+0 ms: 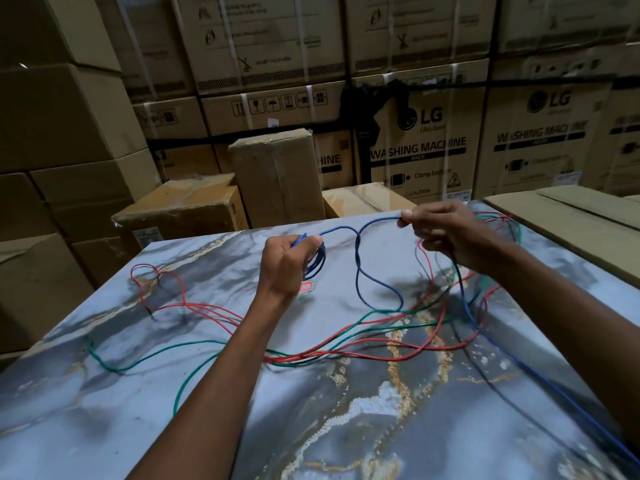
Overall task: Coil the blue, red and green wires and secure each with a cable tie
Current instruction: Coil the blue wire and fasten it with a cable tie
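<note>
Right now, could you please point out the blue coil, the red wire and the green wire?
blue coil (319, 264): head view, loops below the left hand.
red wire (204, 308): head view, strand on the table.
green wire (138, 362): head view, left bend.

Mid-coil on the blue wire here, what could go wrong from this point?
1. The blue wire has twisted into a loop between the hands; pulled tight it may kink or knot.
2. Its tail crosses the red wire and green wire on the table, so drawing it in could drag or snag them.
3. The left hand holds only a small coil; a loose grip could let it spring open while the right hand feeds slack.
</note>
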`<state>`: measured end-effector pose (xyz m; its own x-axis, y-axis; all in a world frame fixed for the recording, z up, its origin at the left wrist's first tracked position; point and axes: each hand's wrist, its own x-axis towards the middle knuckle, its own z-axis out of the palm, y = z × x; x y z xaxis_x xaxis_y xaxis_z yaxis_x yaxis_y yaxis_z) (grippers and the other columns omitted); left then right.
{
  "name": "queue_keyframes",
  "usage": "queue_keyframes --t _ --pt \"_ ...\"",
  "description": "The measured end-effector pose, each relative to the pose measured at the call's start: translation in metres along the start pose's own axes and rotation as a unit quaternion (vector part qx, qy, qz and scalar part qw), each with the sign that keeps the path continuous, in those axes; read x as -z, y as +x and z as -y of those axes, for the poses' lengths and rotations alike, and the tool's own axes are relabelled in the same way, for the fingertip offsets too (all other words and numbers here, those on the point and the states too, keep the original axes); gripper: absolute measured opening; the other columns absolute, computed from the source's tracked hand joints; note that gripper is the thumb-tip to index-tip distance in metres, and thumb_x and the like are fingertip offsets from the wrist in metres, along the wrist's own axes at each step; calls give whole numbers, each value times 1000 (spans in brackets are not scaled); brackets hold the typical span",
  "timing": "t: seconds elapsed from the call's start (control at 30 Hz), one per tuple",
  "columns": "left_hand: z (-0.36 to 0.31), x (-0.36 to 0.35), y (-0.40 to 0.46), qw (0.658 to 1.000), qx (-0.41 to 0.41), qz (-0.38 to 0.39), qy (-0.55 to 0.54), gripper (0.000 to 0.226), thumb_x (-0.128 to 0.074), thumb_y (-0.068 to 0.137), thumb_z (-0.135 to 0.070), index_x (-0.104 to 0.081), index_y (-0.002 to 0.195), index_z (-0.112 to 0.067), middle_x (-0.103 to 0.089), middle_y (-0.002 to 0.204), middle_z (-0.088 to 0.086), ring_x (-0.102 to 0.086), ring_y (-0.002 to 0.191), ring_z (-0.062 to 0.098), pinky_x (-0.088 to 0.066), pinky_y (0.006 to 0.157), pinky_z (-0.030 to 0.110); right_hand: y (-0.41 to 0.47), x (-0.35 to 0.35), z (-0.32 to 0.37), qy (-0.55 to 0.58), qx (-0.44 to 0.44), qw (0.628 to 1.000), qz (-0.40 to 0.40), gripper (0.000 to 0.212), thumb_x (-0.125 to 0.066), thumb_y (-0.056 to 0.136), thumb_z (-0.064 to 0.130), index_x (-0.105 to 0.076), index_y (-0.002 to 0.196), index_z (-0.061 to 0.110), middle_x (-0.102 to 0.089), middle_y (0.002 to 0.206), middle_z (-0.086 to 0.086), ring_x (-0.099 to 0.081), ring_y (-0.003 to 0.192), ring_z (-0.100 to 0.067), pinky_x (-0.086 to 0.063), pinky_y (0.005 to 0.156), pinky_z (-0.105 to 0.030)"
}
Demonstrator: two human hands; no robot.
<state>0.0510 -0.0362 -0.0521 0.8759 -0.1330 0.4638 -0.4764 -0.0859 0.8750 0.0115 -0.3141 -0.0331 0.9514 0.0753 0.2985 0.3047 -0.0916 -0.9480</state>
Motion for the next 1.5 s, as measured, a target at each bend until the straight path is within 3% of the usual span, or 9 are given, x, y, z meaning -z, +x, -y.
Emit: queue_keyframes --t 0.17,0.37,0.57,0.73,0.83,0.87,1.03,1.3,1.5 --pt "-1 -2 2 1000 1 -8 8 41 -65 76 -31 -38 47 -19 -28 48 0 -21 47 14 -18 49 28 6 2 -7 -85 17 983 -161 28 -77 87 30 -78 92 2 -52 53 13 -40 54 -7 -29 52 -20" --pt "-6 7 5 999 -3 -50 -22 40 -65 73 -28 -35 47 -23 -23 50 -1 -17 49 14 -15 51 27 13 22 -23 -187 59 927 -320 17 -75 90 36 -80 84 21 -77 86 -6 -71 85 -18 -54 77 -33" --pt "6 17 11 986 72 -146 -40 38 -66 65 -33 -39 41 -22 -26 46 -5 -20 46 14 -19 51 24 5 36 -56 -446 -24 867 -222 36 -61 100 38 -79 83 12 -70 66 -7 -59 57 -18 -42 56 -30" --pt "19 9 8 981 93 -168 -7 39 -66 65 -37 -36 45 -21 -29 54 4 -25 55 17 -22 54 36 -1 -1 -48 -617 -8 780 -104 32 -59 98 47 -77 94 20 -68 98 -12 -61 98 -31 -55 79 -43" --pt "13 -2 6 986 89 -139 -3 39 -66 66 -41 -38 45 -21 -31 56 7 -25 55 19 -21 54 37 2 -33 -34 -712 9 696 -93 40 -60 95 41 -63 129 21 -54 129 -13 -45 121 -33 -44 94 -44" --pt "9 -6 5 986 87 -144 -3 37 -65 67 -40 -40 47 -21 -32 56 7 -26 56 20 -22 54 37 2 -43 -30 -705 40 702 -85 45 -62 91 34 -59 134 20 -54 131 -13 -45 121 -33 -43 95 -44" --pt "-3 -13 1 974 100 -200 -44 33 -65 71 -35 -43 51 -19 -34 56 8 -29 59 24 -28 58 42 -6 -81 -22 -367 129 920 -42 32 -74 85 17 -75 117 16 -74 111 1 -66 107 -12 -53 95 -29" --pt "-4 -19 -9 970 13 -221 97 42 -65 85 -24 -46 50 -13 -36 46 0 -31 44 15 -29 50 32 -23 -117 0 -168 178 961 -128 22 -63 102 23 -77 88 14 -65 67 12 -63 65 -3 -51 61 -22" --pt "-3 -20 -15 944 -138 -157 255 41 -63 87 -27 -47 55 -7 -35 47 3 -31 44 17 -24 47 30 -15 -106 29 142 -7 982 -126 34 -46 107 19 -59 77 9 -25 52 4 -19 48 -10 -18 43 -22"
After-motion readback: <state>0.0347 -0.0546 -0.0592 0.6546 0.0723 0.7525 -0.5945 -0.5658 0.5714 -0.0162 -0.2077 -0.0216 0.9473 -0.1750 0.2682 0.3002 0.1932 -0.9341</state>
